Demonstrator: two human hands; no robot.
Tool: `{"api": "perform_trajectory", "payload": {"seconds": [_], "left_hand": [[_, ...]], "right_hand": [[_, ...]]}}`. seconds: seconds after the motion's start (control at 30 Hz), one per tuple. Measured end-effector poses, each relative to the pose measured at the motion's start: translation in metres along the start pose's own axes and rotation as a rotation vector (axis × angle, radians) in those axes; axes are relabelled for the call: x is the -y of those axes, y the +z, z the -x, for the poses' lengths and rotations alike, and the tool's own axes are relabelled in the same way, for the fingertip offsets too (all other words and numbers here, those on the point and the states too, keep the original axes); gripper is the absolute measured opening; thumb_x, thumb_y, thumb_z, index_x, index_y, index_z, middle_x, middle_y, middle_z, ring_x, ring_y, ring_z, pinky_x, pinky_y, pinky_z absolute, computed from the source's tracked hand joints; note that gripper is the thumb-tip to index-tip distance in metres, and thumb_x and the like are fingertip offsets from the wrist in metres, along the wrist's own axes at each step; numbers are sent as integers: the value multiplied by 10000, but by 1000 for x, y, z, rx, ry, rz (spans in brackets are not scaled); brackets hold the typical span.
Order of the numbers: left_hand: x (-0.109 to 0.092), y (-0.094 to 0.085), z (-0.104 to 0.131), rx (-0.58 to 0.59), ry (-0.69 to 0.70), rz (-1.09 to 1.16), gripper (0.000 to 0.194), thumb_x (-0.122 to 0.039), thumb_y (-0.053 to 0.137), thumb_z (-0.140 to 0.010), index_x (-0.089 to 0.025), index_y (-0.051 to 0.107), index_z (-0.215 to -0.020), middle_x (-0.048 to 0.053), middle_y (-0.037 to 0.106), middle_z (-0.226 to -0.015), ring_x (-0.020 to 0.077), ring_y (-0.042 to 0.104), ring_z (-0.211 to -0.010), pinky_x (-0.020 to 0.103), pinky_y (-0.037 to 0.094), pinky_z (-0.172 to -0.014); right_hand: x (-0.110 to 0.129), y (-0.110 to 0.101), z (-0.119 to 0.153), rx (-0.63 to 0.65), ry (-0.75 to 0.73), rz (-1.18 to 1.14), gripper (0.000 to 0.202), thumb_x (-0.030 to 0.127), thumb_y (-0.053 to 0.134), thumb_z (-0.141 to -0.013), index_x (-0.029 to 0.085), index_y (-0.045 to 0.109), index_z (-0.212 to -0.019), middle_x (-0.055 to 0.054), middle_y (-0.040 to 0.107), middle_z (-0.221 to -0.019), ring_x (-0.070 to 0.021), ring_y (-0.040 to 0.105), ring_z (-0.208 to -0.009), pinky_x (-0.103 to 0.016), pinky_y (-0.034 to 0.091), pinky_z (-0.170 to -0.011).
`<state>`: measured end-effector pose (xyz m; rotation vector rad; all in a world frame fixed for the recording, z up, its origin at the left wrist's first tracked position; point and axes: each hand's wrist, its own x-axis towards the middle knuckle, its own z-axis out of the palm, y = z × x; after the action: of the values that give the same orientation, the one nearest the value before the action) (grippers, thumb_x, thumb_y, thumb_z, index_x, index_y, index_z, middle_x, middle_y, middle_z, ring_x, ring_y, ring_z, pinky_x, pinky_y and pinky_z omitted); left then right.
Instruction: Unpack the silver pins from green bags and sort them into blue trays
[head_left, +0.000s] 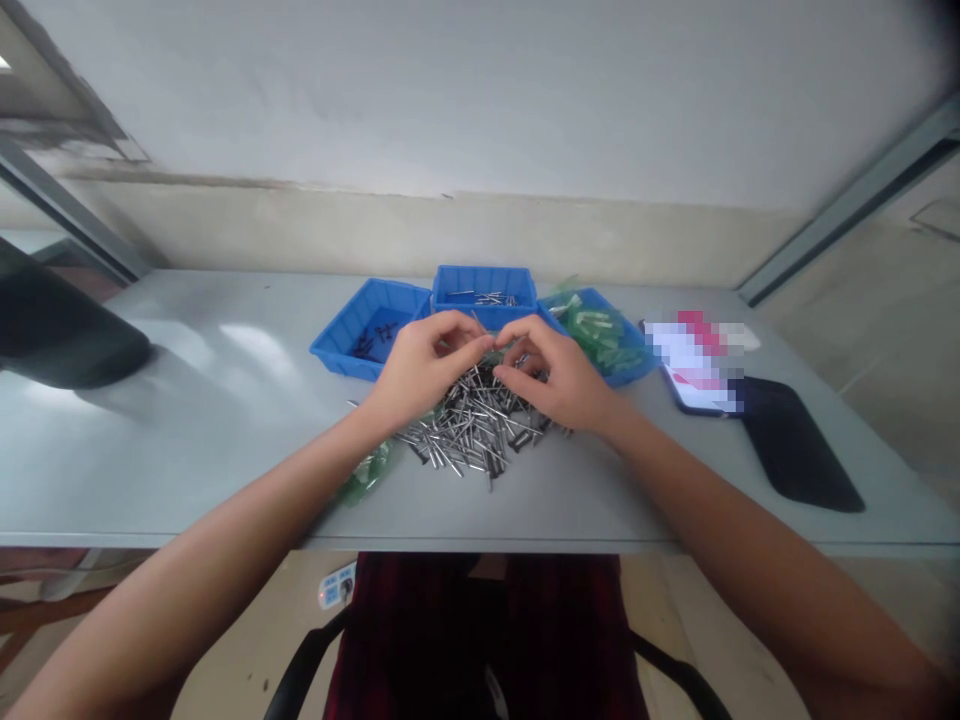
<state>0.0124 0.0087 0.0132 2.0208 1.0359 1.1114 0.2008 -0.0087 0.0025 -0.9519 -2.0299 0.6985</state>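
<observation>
Left hand [439, 358] pinching nail [478, 320], right hand [551, 368] half-curled, grip unclear, above pile [476, 420], bins [486, 285] close behind, wider table [225, 430] either side

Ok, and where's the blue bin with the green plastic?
In the head view, the green-plastic bin is right of centre, just beyond the right hand, between the middle blue bin and the phone.

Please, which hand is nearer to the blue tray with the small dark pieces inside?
Left. The left hand is just beside the right side of the blue tray; the right hand is farther right, by the metal pile.
</observation>
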Motion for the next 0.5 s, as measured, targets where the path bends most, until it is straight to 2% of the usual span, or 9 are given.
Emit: {"api": "perform_trajectory", "payload": {"seconds": [0.17,0.33,0.5], "left_hand": [[4,0,-1,16,-12,38,144,-282,585,-853,-165,652,-801,31,677,-805,135,613,-742,250,494,-647],[3,-1,-3,27,-38,107,130,-280,605,-843,-171,649,-789,32,674,-800,125,603,-718,251,491,-644],[3,-4,-3,101,-89,177,153,-302,592,-857,-185,651,-778,25,646,-745,114,576,-652,254,486,-610]], "right_hand": [[0,-1,0,50,-44,-21,87,265,565,-856,220,547,-928,-26,565,-942,-129,570,-781,-254,512,-636],[-1,0,0,51,-52,-24,100,242,571,-853,219,560,-949,-28,578,-951,-128,576,-788,-254,517,-643],[1,-2,1,88,-87,-24,143,240,577,-849,226,560,-990,-36,585,-978,-141,592,-812,-272,522,-654]]}}
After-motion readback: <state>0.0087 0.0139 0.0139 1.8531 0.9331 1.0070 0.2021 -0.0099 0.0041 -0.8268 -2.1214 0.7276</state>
